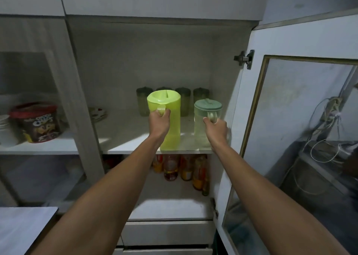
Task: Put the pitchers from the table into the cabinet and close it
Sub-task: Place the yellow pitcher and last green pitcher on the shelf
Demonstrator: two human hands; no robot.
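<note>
A tall lime-green pitcher (171,123) stands at the front edge of the cabinet shelf (126,138), and my left hand (159,123) is closed around its handle. Beside it on the right, a shorter clear pitcher with a teal lid (203,132) rests on the same shelf, with my right hand (216,129) gripping its handle. Both pitchers are upright. The cabinet's glass-paned door (290,119) hangs wide open on the right.
Several dark-lidded glass jars (183,99) line the back of the shelf, and a small patterned dish (97,113) lies at its left. Bottles (186,167) crowd the lower shelf. A cereal tub (38,123) sits in the left compartment. Table corner (23,225) at lower left.
</note>
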